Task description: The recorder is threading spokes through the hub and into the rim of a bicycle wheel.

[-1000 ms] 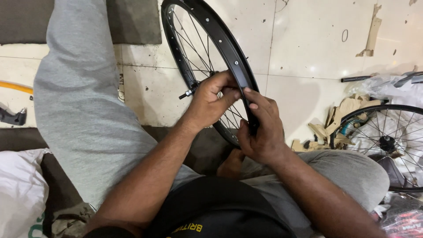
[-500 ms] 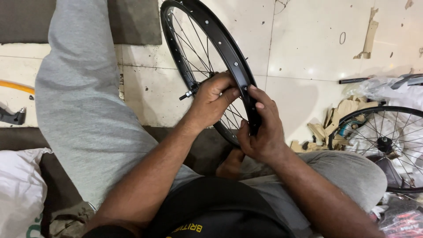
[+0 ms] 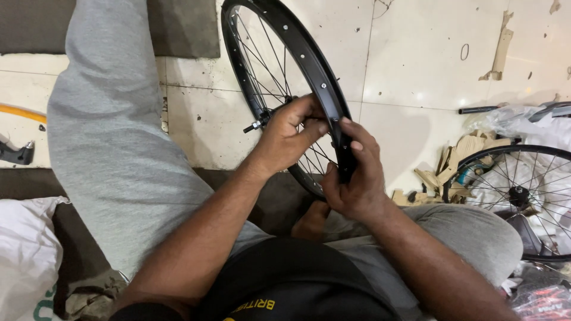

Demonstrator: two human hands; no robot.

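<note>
Two bare hands worked on one black metal bicycle wheel rim with thin steel spokes [image 3: 279, 35], which stood tilted on edge between the person's grey-trousered legs, its far arc reaching away from the hands toward the top of the view. The left hand [image 3: 291, 134] curled over the near part of the rim from the spoke side, its fingers wrapped onto the rim's outer face in a firm grasp. The right hand [image 3: 354, 178] clasped the same rim just below and beside the left, thumb and fingers pinching the black edge, so that the two hands nearly touched. One short silver axle end [image 3: 253, 126] stuck out of the hub just to the left of the left hand. Well to the right of the right hand lay one second black spoked bicycle wheel with a dark hub [image 3: 523, 196], flat on the pale tiled floor [image 3: 416, 65]. Between that wheel and the right hand sat a heap of torn brown cardboard scraps [image 3: 446, 172]. One white woven sack [image 3: 27, 255] lay far to the left, beyond the left forearm. One strip of torn cardboard [image 3: 501, 53] lay on the tiles beyond the right hand.
</note>
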